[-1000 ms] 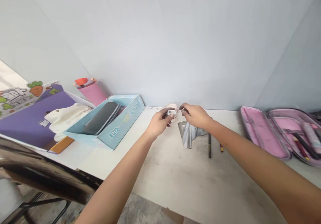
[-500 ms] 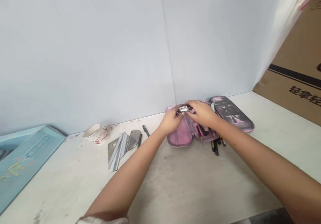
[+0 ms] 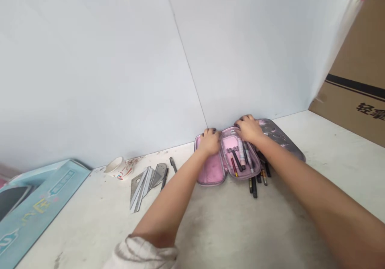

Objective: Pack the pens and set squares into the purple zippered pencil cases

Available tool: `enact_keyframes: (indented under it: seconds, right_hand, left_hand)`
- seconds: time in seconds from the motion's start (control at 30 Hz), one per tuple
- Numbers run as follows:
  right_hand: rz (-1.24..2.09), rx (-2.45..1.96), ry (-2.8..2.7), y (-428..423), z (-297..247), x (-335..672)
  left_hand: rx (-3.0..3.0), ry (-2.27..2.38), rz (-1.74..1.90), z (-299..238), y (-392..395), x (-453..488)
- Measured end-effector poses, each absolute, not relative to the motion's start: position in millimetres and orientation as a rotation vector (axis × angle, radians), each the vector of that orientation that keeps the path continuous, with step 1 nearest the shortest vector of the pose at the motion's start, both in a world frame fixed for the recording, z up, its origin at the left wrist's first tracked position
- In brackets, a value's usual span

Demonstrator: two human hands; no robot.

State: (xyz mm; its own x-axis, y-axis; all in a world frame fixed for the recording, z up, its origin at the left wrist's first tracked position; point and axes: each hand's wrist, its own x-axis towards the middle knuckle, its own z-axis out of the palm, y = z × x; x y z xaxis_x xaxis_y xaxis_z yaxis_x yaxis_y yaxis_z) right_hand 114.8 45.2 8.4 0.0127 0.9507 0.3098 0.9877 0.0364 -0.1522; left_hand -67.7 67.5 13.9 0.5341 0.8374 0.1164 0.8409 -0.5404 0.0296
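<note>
A pink pencil case [image 3: 211, 172] lies unzipped and spread flat against the wall. Its right half holds several pens, a red pencil [image 3: 234, 167] and a thick pale marker [image 3: 241, 151]. My left hand [image 3: 209, 141] is curled over the upper edge of the left half. At the upper right rim, my right hand [image 3: 249, 129] grips the case with fingers bent over it; its fingertips are partly hidden. A small white piece [image 3: 233, 132] shows inside the top of the right half. Several dark pens [image 3: 254, 186] stick out from under the case's lower right side.
A grey patterned case [image 3: 281, 138] lies behind my right forearm. To the left are rulers [image 3: 140, 188], a black pen [image 3: 173, 164], a tilted paper cup [image 3: 118, 168] and a light blue box [image 3: 45, 204]. A cardboard box [image 3: 355, 80] stands at the right.
My hands, which were together at a small white block above the case, have moved apart onto its two halves. The block is no longer between them. The view has shifted slightly.
</note>
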Motion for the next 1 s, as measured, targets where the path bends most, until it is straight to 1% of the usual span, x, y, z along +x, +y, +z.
enact_keyframes:
  seconds: [0.13,0.23,0.43,0.6,0.67,0.77,0.87,1.0]
  right_hand:
    - [-0.161,-1.884,-1.972,42.2,15.4,106.4]
    - [-0.160,-1.785,-2.049,38.2,22.3,77.6]
    - [-0.095,-1.521,-2.275,13.6,25.2,-28.7]
    - [-0.102,-1.279,-2.432,-34.5,6.5,-105.4]
    - [-0.138,-1.272,-2.508,-49.4,-1.7,-120.6]
    - [-0.137,-1.378,-2.549,-60.8,-7.8,-127.4]
    - [-0.137,-1.474,-2.439,-65.8,-6.7,-120.4]
    - [-0.196,-1.445,-2.252,-74.7,-3.2,-96.5]
  left_hand:
    - [-2.706,-1.555,-0.242,34.2,66.4,-121.7]
    - [-2.680,-1.636,-0.297,43.9,59.8,-161.9]
    - [-2.666,-1.722,-0.252,40.8,19.1,-226.3]
    - [-2.690,-1.682,-0.229,26.6,-18.3,-266.1]
    - [-2.682,-1.704,-0.241,19.9,-28.3,-276.3]
    - [-2.676,-1.704,-0.308,11.6,-41.3,-282.2]
    - [-2.691,-1.700,-0.458,8.2,-54.3,-276.1]
    - [-2.884,-1.706,-0.565,9.2,-65.8,-249.8]
